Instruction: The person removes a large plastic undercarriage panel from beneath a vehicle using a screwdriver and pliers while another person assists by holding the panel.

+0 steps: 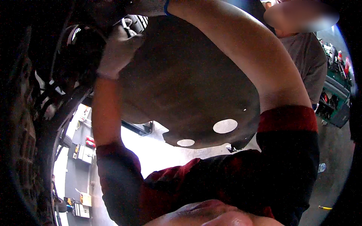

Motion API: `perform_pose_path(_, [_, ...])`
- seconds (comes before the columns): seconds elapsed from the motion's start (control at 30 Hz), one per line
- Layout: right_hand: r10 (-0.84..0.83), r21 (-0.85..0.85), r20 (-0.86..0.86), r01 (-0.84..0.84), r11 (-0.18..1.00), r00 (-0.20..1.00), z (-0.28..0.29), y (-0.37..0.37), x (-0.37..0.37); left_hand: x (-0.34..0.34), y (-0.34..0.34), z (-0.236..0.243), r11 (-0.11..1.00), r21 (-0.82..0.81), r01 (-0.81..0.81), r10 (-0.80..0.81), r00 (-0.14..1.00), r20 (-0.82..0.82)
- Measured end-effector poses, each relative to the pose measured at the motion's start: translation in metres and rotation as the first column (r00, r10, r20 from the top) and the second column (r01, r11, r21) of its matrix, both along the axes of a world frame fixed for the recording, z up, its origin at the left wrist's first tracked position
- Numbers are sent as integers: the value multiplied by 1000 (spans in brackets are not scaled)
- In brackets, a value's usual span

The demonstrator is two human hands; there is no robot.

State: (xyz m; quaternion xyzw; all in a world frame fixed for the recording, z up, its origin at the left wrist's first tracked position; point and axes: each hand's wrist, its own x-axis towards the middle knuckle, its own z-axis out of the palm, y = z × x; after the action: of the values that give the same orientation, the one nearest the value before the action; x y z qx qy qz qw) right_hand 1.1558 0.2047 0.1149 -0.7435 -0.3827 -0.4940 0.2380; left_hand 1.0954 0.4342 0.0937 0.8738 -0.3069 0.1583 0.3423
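Observation:
Both my arms are raised toward the dark underside of a vehicle. My left hand [120, 49], in a pale glove, is closed near the top left with its fingers curled. What they hold, if anything, I cannot make out; a bright ribbed part [138, 22] shows right behind them. My right hand [149, 7], in a grey glove with a blue cuff edge, reaches across the top edge beside the left one, its fingers lost in the dark. Close to both hands hangs a broad dark underbody panel [188, 79] with two oval holes toward its lower edge.
Another person [305, 60] stands close at the upper right. Behind them is a green tool cart [333, 90] with tools and red-topped bottles. Dark vehicle parts [26, 124] fill the left side. White cabinets [85, 153] line a wall, and a yellow object [325, 207] lies on the floor.

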Motion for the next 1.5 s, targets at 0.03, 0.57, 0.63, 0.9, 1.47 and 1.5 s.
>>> perform_pose_path(0.03, [3, 25, -45, -2, 1000, 999, -1, -3, 0, -7, 5, 5, 986, -112, 120, -136, 978, -155])
perform_pose_path(0.57, [25, 48, -89, -21, 999, 996, -6, -9, 14, -15, 1, 11, 988, 151, -25, -21, 956, 293])
perform_pose_path(0.63, [-9, 70, -119, 17, 997, 993, -5, -9, 13, 3, -15, -1, 892, 356, -279, 53, 846, 531])
perform_pose_path(0.9, [-32, -95, -59, 27, 995, 998, -11, -11, 4, -32, -25, 25, 964, 136, -229, 230, 973, 9])
perform_pose_path(1.47, [-18, -11, -66, 17, 1000, 998, -10, -6, 12, 6, -15, 3, 719, 390, -575, -173, 395, 902])
perform_pose_path(1.5, [-9, -4, -84, 8, 1000, 996, -10, -6, 10, 9, -18, -4, 783, 292, -550, -7, 461, 887])
